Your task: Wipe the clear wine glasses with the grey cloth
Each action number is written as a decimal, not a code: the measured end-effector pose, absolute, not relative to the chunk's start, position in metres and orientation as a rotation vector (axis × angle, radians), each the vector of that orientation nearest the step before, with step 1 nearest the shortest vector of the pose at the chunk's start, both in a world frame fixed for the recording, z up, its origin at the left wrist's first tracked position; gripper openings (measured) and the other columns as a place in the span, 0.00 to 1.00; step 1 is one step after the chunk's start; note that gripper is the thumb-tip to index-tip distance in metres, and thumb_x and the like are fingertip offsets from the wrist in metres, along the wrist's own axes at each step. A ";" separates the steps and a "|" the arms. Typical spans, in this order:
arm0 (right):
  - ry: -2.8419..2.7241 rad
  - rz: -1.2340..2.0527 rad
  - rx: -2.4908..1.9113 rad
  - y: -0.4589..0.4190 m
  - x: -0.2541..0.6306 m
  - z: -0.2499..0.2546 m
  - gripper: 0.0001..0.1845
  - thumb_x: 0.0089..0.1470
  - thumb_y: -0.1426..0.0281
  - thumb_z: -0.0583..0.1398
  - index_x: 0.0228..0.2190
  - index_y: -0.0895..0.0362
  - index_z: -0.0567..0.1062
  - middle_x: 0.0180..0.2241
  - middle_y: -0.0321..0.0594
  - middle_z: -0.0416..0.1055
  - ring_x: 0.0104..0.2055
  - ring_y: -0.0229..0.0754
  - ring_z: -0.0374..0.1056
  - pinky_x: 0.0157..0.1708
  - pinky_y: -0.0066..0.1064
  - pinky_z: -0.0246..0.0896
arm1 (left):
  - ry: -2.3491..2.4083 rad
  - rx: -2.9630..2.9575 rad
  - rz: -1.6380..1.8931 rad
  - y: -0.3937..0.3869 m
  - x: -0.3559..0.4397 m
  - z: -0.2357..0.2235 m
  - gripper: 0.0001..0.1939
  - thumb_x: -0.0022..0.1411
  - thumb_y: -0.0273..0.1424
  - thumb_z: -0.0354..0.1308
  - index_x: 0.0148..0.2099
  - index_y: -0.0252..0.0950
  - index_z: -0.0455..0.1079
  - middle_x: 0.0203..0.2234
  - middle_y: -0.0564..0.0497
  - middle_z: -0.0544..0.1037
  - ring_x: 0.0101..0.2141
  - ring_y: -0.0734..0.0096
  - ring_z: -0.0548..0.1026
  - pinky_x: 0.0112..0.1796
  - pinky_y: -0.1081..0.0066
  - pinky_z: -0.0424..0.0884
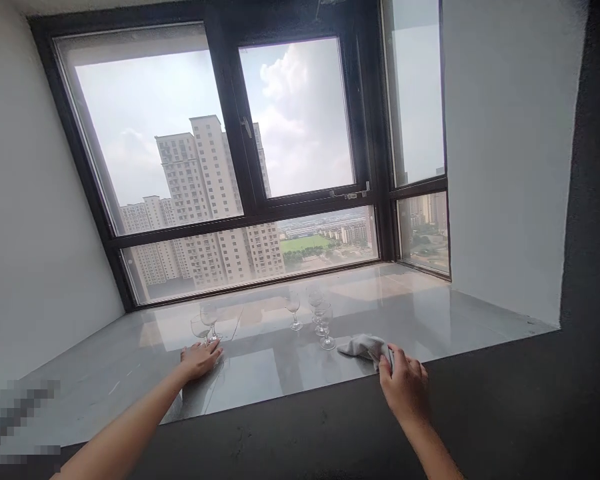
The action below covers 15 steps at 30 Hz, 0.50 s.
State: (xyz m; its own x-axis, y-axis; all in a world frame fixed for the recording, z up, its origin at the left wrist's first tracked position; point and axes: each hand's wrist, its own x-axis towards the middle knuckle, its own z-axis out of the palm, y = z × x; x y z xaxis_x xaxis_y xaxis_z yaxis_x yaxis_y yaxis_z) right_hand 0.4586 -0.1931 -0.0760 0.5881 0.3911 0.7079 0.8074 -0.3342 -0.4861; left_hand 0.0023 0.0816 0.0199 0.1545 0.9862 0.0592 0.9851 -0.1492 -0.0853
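My left hand (201,359) is closed low around the near one of two stemmed wine glasses at the left of the sill, covering its stem and foot. The bowl of that wine glass (199,327) rises just above my fingers. Right behind it stands the second wine glass (209,313). At the sill's front edge, my right hand (405,383) grips a crumpled grey cloth (365,347) between thumb and fingers. The cloth's free end lies on the sill, close to an upright wine glass (327,327).
Several clear wine glasses stand mid-sill, among them one set apart (293,305). The glossy grey window sill (260,373) drops off at its front edge to a dark wall (280,440). A dark-framed window (250,213) rises behind; white walls flank both sides.
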 end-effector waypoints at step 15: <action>-0.957 -0.870 -1.839 -0.192 0.460 -0.101 0.22 0.61 0.58 0.47 0.45 0.59 0.71 0.38 0.53 0.75 0.44 0.55 0.69 0.54 0.50 0.55 | -2.009 -2.332 -0.145 0.084 -0.009 -0.001 0.28 0.71 0.39 0.34 0.69 0.46 0.56 0.65 0.45 0.64 0.65 0.44 0.56 0.61 0.36 0.41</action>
State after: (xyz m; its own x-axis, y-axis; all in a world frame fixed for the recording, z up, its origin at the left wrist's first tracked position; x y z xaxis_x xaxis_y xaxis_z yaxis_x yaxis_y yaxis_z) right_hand 0.4601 -0.1922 -0.1011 0.4614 0.2651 0.8466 0.8681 -0.3316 -0.3693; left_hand -0.0094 0.0844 -0.0012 0.1466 0.9830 0.1102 0.9887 -0.1492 0.0157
